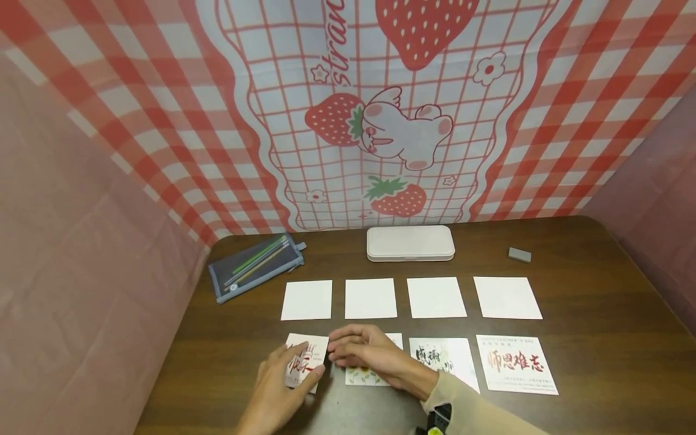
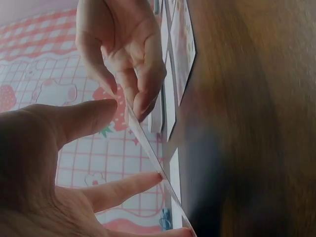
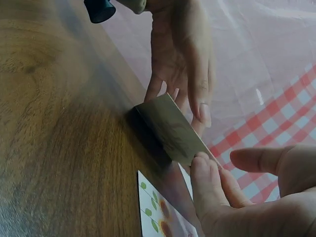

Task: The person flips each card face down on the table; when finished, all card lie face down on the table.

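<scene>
My left hand (image 1: 277, 377) holds a small white card (image 1: 307, 362) with red characters and a little cake drawing, its thumb at one edge and fingers at another. Raised off the table, the card (image 2: 148, 148) looks tilted and nearly edge-on in the left wrist view. My right hand (image 1: 372, 356) reaches in from the right with mostly straight fingers. In the right wrist view its fingertips (image 3: 200, 168) touch one end of the card (image 3: 170, 128), while its thumb stands apart. Beneath the right hand lies a sunflower card (image 1: 370, 377), partly covered.
Right of it lie a card with black characters (image 1: 443, 359) and a red-lettered card (image 1: 516, 364). Several blank white cards (image 1: 371, 298) form a row behind. Farther back are a mesh pencil pouch (image 1: 255, 266), a white case (image 1: 410, 243) and a grey eraser (image 1: 519, 254).
</scene>
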`<move>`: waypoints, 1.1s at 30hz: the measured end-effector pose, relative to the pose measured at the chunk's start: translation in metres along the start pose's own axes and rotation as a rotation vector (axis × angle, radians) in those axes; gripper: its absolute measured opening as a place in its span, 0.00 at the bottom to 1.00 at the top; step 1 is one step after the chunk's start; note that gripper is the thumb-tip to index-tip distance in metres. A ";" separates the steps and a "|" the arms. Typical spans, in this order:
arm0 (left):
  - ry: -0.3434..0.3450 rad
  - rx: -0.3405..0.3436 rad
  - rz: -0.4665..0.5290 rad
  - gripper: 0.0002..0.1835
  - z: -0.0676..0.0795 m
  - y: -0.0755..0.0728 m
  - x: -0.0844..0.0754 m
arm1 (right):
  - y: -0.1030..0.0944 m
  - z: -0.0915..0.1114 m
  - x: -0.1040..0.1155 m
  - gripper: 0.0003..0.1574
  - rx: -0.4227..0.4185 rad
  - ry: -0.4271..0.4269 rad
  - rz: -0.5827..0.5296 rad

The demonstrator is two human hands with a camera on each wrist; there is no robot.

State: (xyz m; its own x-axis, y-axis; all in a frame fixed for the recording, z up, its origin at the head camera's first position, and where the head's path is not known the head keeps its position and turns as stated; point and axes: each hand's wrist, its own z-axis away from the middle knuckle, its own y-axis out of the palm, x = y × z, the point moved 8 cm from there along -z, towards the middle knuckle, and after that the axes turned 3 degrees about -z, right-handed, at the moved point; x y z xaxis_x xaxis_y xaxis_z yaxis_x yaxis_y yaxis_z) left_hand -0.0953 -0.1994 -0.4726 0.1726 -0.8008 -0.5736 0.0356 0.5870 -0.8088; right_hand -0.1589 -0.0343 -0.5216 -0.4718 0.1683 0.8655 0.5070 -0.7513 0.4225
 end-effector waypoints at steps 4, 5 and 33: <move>0.005 0.000 0.002 0.33 0.002 0.002 -0.002 | 0.001 -0.002 -0.003 0.26 -0.006 0.009 -0.032; 0.004 0.001 0.004 0.33 0.002 0.002 -0.003 | 0.001 -0.003 -0.004 0.26 -0.009 0.013 -0.038; 0.185 -0.012 0.604 0.19 0.002 -0.014 -0.029 | 0.003 -0.008 0.005 0.40 -0.053 -0.055 0.155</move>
State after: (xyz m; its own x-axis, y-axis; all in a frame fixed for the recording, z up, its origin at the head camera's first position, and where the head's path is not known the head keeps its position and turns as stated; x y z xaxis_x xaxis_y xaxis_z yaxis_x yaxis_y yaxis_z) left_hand -0.0993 -0.1845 -0.4442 -0.0144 -0.3361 -0.9417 -0.0263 0.9416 -0.3356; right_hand -0.1650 -0.0409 -0.5182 -0.3503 0.0817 0.9331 0.5312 -0.8032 0.2697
